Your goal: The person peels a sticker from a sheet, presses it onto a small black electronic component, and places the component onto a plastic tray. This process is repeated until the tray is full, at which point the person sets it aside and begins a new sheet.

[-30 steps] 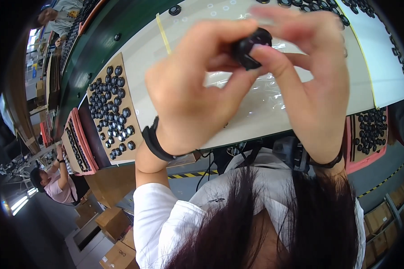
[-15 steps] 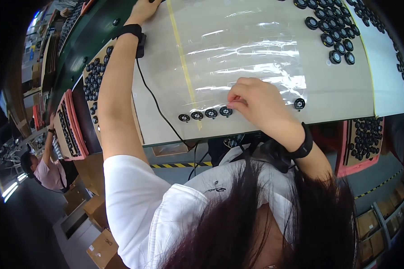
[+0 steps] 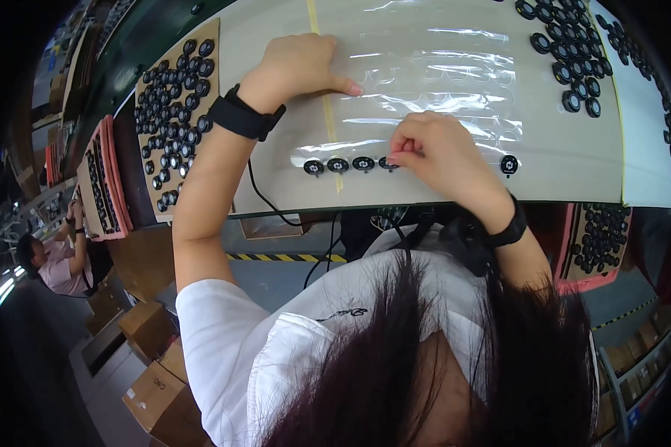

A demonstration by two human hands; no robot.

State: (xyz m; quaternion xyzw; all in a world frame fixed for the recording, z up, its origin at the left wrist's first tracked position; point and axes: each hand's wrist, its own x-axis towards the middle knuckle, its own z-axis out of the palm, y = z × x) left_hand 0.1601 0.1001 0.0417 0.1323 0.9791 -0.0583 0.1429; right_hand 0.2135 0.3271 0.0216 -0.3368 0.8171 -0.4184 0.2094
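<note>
My right hand (image 3: 436,149) is closed in a pinch at the near edge of a clear plastic film (image 3: 425,104). Its fingertips touch or cover part of a small round black piece (image 3: 385,162); what they grip is hidden. To the left, three like pieces sit in a row, the end one (image 3: 314,167) with a small tab below. Another round black piece (image 3: 508,165) stands apart to the right. My left hand (image 3: 302,67) lies over the yellow tape line (image 3: 324,97), thumb stretched onto the film's left part and nothing seen in it.
Many round black parts (image 3: 570,63) stand at the back right. More cover a brown board (image 3: 210,56) at the left. A black cable (image 3: 257,186) runs over the table's near edge. A pink-rimmed tray (image 3: 574,276) sits below right. Another person (image 3: 56,257) works far left.
My left hand has come from the far left edge to the film. My right hand stays pinched at the fourth piece. The view has shifted slightly.
</note>
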